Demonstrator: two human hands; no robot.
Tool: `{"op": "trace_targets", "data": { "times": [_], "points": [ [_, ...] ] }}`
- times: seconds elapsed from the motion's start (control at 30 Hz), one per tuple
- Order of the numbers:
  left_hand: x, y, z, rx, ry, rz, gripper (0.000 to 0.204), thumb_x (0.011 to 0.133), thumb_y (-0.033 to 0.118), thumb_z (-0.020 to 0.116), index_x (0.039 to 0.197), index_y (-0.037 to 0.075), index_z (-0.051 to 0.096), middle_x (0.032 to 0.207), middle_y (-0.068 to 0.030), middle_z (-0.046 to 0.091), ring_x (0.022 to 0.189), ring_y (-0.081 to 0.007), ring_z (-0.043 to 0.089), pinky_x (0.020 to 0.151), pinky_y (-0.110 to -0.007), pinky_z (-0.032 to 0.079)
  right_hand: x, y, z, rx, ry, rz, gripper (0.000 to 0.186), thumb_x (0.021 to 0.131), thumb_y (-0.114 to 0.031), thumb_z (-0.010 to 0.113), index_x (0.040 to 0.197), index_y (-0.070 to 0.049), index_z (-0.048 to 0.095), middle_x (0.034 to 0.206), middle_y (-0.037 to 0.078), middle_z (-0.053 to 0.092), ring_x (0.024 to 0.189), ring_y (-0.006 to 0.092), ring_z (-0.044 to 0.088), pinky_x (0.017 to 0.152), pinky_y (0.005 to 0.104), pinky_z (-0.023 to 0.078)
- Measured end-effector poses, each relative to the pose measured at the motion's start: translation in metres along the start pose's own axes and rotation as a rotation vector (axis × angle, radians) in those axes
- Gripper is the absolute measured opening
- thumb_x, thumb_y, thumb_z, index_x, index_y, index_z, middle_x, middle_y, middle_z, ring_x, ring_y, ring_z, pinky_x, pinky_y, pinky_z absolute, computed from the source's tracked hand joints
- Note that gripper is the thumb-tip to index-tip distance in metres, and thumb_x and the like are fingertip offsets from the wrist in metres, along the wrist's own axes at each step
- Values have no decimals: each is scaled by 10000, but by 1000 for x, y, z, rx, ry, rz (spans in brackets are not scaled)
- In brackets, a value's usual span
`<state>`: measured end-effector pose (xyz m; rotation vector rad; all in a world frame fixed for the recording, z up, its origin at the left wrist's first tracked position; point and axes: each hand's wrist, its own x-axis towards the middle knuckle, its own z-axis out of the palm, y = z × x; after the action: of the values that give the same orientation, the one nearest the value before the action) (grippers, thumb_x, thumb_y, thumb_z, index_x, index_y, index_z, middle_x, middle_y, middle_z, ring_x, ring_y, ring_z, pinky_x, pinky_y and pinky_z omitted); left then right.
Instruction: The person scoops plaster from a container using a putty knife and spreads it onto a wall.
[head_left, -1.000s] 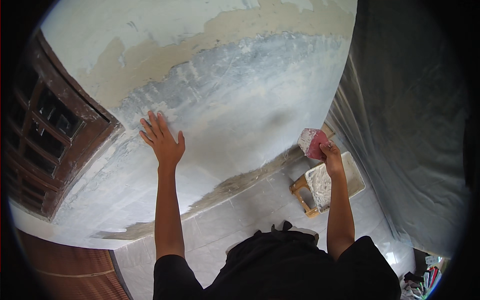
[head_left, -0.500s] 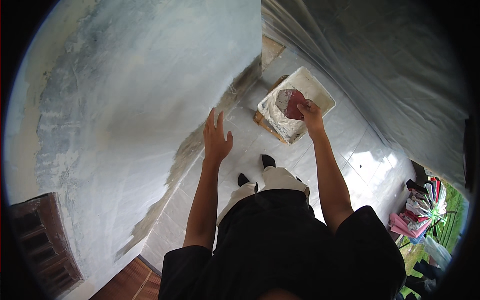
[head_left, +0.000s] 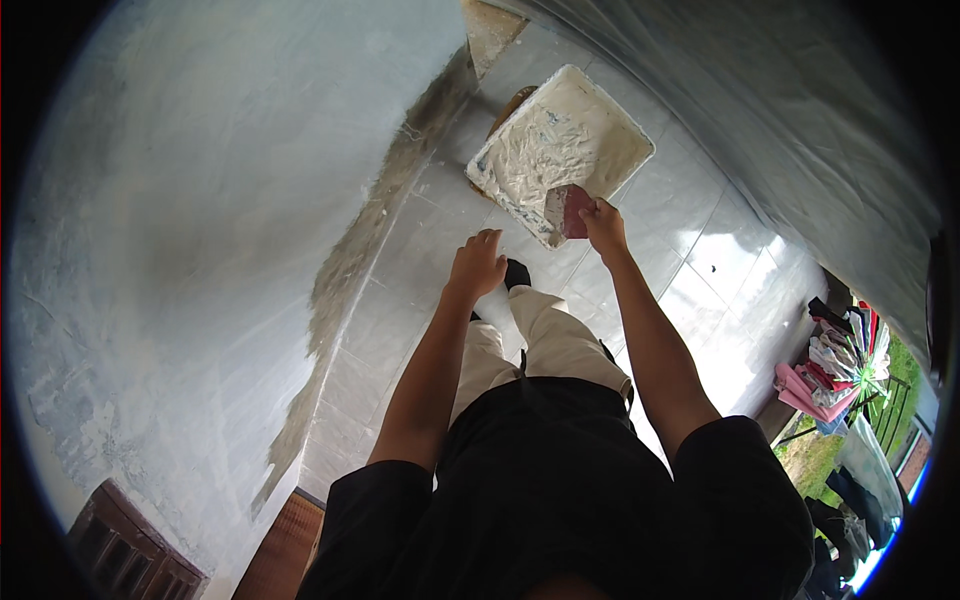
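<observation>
My right hand (head_left: 605,228) grips a dark red plastic putty scraper (head_left: 573,211) with a whitish, smeared edge. It hangs over the near right corner of a rectangular white tray (head_left: 613,108). Thick off-white plaster (head_left: 540,150) covers much of the tray's bottom, its surface ridged. Whether the scraper touches the plaster, I cannot tell. My left hand (head_left: 477,266) is empty, between the wall and the tray's near corner, its fingers stretched forward and the thumb apart. To its left rises the pale, skim-coated wall (head_left: 240,220), with a rough grey unpainted band (head_left: 355,250) along its foot.
The tray rests on a wooden support (head_left: 512,108), mostly hidden. Light tiles (head_left: 400,300) form the floor around my feet. A translucent plastic sheet (head_left: 800,130) hangs along the right side. Clothes (head_left: 825,375) hang at the far right; a brown louvred wooden piece (head_left: 135,545) is at the lower left.
My right hand has drawn the scraper from the tray's middle to its near right corner. My left hand has come away from the wall, toward the right. The view has shifted.
</observation>
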<state>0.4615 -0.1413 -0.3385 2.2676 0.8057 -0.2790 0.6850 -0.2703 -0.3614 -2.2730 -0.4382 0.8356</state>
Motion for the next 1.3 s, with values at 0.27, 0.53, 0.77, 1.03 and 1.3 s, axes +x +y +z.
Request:
{"op": "trace_targets", "data": {
  "times": [0.27, 0.53, 0.77, 1.03, 1.3],
  "points": [
    [40, -13, 29, -77, -155, -98, 517, 849, 210, 577, 1301, 15, 420, 1302, -186, 487, 1157, -370, 497, 962, -450, 421, 43, 15, 33, -84, -47, -89, 294, 821, -185, 636, 1038, -1, 562, 889, 188, 664, 867, 333, 654, 752, 402, 496],
    [68, -32, 44, 70, -36, -119, 592, 830, 234, 588, 1327, -8, 377, 1340, -163, 444, 1189, -330, 481, 954, -443, 441, 76, -8, 64, -188, -45, -208, 273, 811, -171, 630, 1056, -58, 590, 886, 176, 662, 852, 372, 637, 749, 427, 492],
    [74, -34, 46, 42, -49, -108, 584, 827, 227, 587, 1332, 21, 379, 1331, -146, 449, 1171, -326, 490, 932, -449, 449, 106, -36, 79, -186, -71, -203, 283, 829, -199, 617, 1071, -55, 582, 906, 184, 661, 872, 383, 630, 759, 431, 494],
    [72, -29, 41, -38, -50, -97, 481, 834, 182, 586, 1261, 16, 437, 1268, -186, 512, 1133, -360, 521, 936, -457, 442, 120, -56, 87, -246, -132, -290, 283, 839, -177, 592, 1095, -56, 584, 969, 221, 647, 923, 397, 619, 797, 444, 490],
    [60, -42, 47, -40, -22, -113, 503, 828, 218, 577, 1277, 34, 445, 1241, -155, 524, 1076, -325, 557, 882, -450, 464, 126, -62, 96, -328, -208, -336, 262, 841, -188, 578, 1069, -62, 600, 958, 196, 665, 902, 375, 640, 797, 454, 499]
  ]
}}
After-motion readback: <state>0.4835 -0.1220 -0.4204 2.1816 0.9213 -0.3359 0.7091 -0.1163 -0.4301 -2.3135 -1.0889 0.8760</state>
